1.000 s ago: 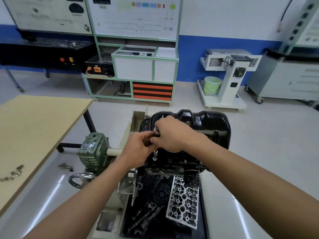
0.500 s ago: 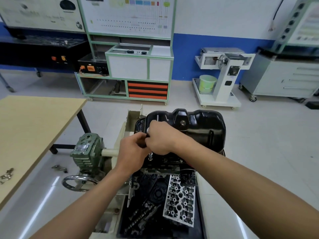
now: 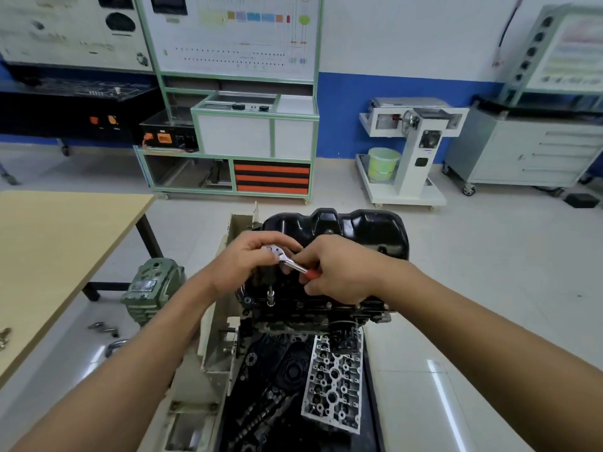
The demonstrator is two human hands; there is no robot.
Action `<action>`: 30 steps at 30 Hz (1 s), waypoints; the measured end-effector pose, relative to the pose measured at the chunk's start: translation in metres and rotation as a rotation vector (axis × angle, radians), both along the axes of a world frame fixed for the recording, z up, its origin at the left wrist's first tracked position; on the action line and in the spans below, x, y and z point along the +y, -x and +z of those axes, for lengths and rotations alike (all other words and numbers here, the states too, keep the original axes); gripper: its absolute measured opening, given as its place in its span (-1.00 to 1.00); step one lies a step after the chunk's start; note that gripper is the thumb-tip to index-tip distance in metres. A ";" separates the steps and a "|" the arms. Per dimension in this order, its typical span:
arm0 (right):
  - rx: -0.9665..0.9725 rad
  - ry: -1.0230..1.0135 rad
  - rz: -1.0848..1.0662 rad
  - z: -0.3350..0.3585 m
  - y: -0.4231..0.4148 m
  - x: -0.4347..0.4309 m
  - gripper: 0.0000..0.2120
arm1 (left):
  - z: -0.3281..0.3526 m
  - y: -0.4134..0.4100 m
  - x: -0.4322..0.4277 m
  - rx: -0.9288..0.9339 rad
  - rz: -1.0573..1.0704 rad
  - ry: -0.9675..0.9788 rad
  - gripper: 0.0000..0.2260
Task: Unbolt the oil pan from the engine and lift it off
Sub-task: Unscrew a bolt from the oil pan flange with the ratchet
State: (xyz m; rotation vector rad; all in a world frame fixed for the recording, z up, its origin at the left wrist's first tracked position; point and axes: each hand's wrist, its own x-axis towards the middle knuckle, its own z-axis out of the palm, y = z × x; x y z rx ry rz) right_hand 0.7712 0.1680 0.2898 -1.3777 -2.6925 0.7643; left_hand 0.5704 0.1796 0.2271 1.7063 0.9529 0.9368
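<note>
Ratchet [image 3: 288, 263] handle mostly hidden inside right hand [image 3: 341, 277] grip; left hand [image 3: 247, 260] pinches its head.

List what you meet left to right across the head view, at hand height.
table → gearbox → left hand → ratchet → right hand. Left out: oil pan, which lies behind both hands.

Bright, even indoor light came from overhead and shadows were weak. Streaks of glare lay on the glossy floor [image 3: 489, 272] near left and near right. The oil pan [image 3: 359, 230] carried soft highlights and the ratchet [image 3: 287, 261] glinted. The engine [image 3: 310, 308] beneath was dark, with detail lost. Edges showed wide-angle bending. The far display board [image 3: 235, 34] was soft and smeary.
</note>
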 end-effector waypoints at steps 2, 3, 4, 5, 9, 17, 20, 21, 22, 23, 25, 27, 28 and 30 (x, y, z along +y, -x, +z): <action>-0.054 -0.044 0.031 0.003 0.004 0.007 -0.85 | 0.007 -0.001 0.006 0.040 -0.066 -0.005 -0.68; -0.091 -0.093 0.039 0.003 0.005 0.012 -0.85 | 0.009 -0.003 0.009 0.072 -0.061 -0.008 -0.62; -0.122 -0.145 0.037 0.003 0.006 0.018 -0.85 | 0.009 -0.005 0.012 0.100 -0.037 -0.011 -0.58; -0.141 -0.198 0.039 0.004 0.006 0.023 -0.81 | 0.007 -0.007 0.013 0.110 -0.007 -0.021 -0.60; -0.106 -0.380 0.170 0.000 0.006 0.053 -0.58 | -0.011 -0.011 0.010 -0.030 0.140 -0.024 -0.68; -0.039 -0.508 0.197 -0.015 0.009 0.066 -0.66 | -0.012 -0.025 0.015 -0.233 0.233 0.090 -0.65; -0.159 -0.455 -0.013 -0.024 -0.001 0.031 -0.90 | -0.014 -0.037 0.021 -0.296 0.381 0.075 -0.72; -0.136 -0.338 -0.056 -0.029 -0.002 0.015 -0.94 | -0.015 -0.040 0.022 -0.310 0.426 0.059 -0.73; -0.072 -0.179 -0.083 -0.033 0.001 -0.002 -0.86 | -0.017 -0.043 0.023 -0.321 0.453 0.038 -0.75; 0.028 -0.010 -0.096 -0.038 0.004 -0.017 -0.81 | -0.018 -0.045 0.023 -0.324 0.457 0.018 -0.77; 0.194 0.216 -0.125 -0.041 0.012 -0.033 -0.82 | -0.021 -0.045 0.022 -0.311 0.426 -0.011 -0.73; 0.263 0.264 -0.182 -0.040 0.016 -0.035 -0.90 | -0.023 -0.040 0.021 -0.289 0.399 -0.028 -0.67; 0.263 0.239 -0.203 -0.039 0.016 -0.034 -0.94 | -0.024 -0.038 0.021 -0.284 0.388 -0.031 -0.66; 0.241 0.155 -0.217 -0.038 0.013 -0.031 -0.94 | -0.023 -0.032 0.020 -0.266 0.367 -0.024 -0.64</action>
